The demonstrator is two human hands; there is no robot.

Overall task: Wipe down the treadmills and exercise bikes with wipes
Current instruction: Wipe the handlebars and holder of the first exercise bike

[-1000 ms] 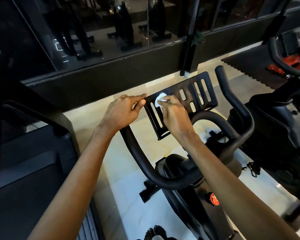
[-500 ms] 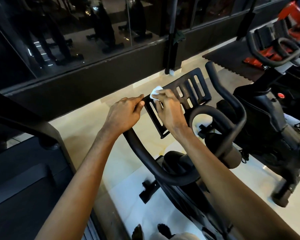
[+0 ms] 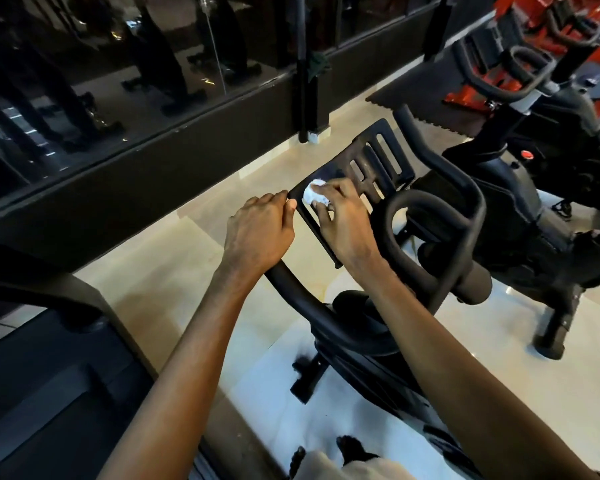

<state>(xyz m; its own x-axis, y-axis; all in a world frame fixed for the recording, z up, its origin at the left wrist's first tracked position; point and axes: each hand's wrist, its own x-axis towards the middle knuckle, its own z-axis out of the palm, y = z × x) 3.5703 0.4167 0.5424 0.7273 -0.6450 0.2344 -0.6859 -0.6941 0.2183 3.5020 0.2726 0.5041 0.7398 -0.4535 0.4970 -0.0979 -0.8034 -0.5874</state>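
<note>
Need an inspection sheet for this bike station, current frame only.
Surface: pale tiled floor; slotted tray above it.
Job's things: white wipe bunched on tray's left end; treadmill at left.
Clutter: nothing seen.
Hands: left hand grips handlebar end; right hand holds wipe against tray.
Cables: dark tangle by second bike, cord or strap, cannot tell.
Surroundings: glass wall ahead; red machine at right.

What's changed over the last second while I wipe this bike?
The right hand rubbed the wipe a little along the left end of the tray, ending about where it began. Nothing taken hold of or let go. The left hand still grips the handlebar.
</note>
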